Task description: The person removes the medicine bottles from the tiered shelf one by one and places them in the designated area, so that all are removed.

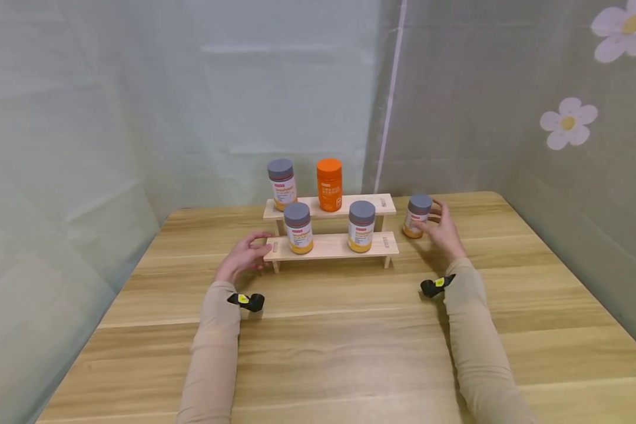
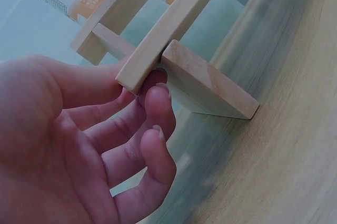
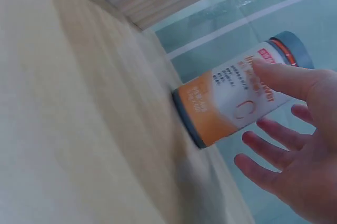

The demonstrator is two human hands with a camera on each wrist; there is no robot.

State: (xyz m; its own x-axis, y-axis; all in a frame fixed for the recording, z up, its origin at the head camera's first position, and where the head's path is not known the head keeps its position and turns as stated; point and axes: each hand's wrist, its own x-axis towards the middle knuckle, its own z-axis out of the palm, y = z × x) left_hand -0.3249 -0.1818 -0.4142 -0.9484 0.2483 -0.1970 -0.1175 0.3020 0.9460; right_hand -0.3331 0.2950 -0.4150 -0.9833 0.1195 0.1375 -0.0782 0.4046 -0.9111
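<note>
A two-tier wooden shelf (image 1: 328, 249) stands on the table. My left hand (image 1: 245, 257) holds the left end of its lower board. In the left wrist view, the thumb lies along the board end (image 2: 138, 74) and curled fingers reach beneath it. To the right of the shelf, my right hand (image 1: 445, 235) holds a grey-lidded supplement jar (image 1: 414, 227) between thumb and fingers. The right wrist view shows the thumb on the white-and-orange label of this jar (image 3: 221, 97). Its base is at or just above the tabletop; I cannot tell which.
Two grey-lidded jars stand on the lower tier, one left (image 1: 299, 232) and one right (image 1: 361, 229). Above, another grey-lidded jar (image 1: 283, 187) stands beside an orange jar (image 1: 329, 187). Behind the wooden table (image 1: 339, 353) hangs a pale curtain (image 1: 297, 88).
</note>
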